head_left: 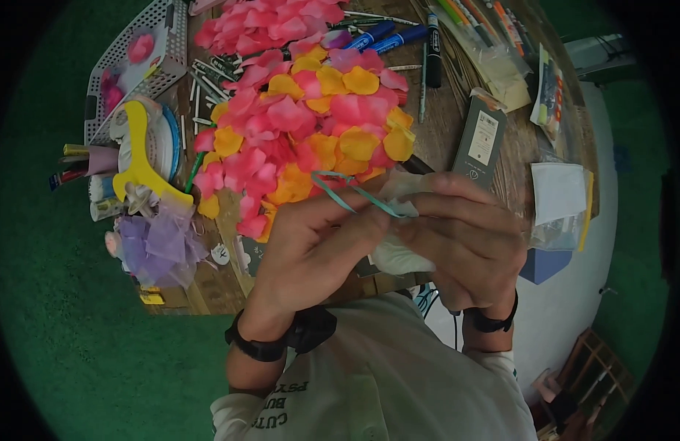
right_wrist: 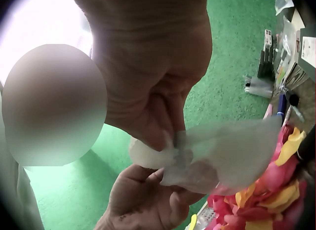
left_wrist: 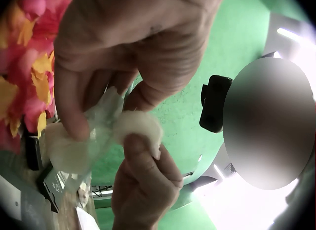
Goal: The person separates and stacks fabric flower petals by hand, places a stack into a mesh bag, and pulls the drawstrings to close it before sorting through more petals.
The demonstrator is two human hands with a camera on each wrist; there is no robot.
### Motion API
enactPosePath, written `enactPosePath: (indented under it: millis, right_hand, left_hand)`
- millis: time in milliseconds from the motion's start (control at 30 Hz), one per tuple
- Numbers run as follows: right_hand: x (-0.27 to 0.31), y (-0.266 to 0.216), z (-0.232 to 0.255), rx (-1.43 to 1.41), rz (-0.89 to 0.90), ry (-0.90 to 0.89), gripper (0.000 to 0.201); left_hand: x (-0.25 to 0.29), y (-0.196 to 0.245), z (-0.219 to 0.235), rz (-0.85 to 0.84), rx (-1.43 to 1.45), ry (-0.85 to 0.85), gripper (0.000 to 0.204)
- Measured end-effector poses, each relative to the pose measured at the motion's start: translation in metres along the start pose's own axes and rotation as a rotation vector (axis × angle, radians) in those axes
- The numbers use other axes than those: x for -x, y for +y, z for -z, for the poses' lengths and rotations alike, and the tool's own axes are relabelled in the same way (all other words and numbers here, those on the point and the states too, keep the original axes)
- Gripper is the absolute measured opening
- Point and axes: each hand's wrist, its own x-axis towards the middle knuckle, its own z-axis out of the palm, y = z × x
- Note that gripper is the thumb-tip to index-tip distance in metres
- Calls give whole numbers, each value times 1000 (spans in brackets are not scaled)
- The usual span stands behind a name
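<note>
Both hands hold a small sheer whitish pouch [head_left: 402,255] in front of the chest, above the table's near edge. A thin teal ribbon [head_left: 340,192] loops out from it over the fingers of my left hand [head_left: 318,246]. My right hand [head_left: 469,239] grips the pouch from the other side, its fingers bent over it. In the right wrist view, the right hand [right_wrist: 153,101] pinches the gathered middle of the sheer fabric [right_wrist: 232,151], while fingers of the left hand [right_wrist: 153,200] lie behind it. The left wrist view shows a puffy white end [left_wrist: 138,126] under the right thumb.
Pink and yellow artificial petals [head_left: 303,121] are heaped across the table. Left of them are a perforated basket [head_left: 174,44], a yellow curved piece [head_left: 138,147] and purple sheer bags [head_left: 160,246]. Blue markers [head_left: 399,40], a dark box [head_left: 478,140] and plastic packets [head_left: 559,195] lie rightward.
</note>
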Motion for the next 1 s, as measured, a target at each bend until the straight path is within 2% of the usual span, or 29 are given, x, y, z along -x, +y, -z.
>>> enactPosePath:
  millis: [200,267,300,367,400,467,500,567,600,667,800,867,1000]
  right_hand:
    - [2,-14,-10,12,43,32,22]
    - [1,-18,-13,-21,41,35,22]
    - [0,-20,-12,-18,46,36,22]
    - [-1,-24,-7,-23,51,50,20]
    - [-2,-26,-4,-19,58,50,20]
    - [-2,-32,0,-108,-145,-10,32]
    - [-2,-35,-1,-102,-140,-8,32]
    - [-2,-41,-4,-217,-157,-24,43]
    - [-4,-44,-6,-213,-154,-25,43]
    - [-9,-51,-9,-226,-108,-148,50]
    - [-15,-58,-16,-75,-140,-294,46]
    - [-16,-57,-22,12,-120,-304,33]
    - [-21,-60,-24,53,-119,-386,23]
  left_hand:
    - [15,-10,7,-14,-50,42,14]
    - [19,-12,5,-88,-19,179,16]
    - [22,-13,6,-93,-19,179,16]
    - [29,-15,8,-204,-59,348,21]
    - [31,-18,10,-212,-56,349,21]
    - [35,-21,16,-404,-228,458,24]
    - [38,-19,18,-411,-226,456,24]
    - [43,-13,22,-475,-642,499,27]
    - [45,-11,23,-479,-639,499,27]
    - [50,-9,25,-532,-792,463,32]
    - [57,-9,28,-622,-784,425,33]
    - [59,-12,31,-627,-684,411,34]
    - [63,-16,40,-568,-626,357,31]
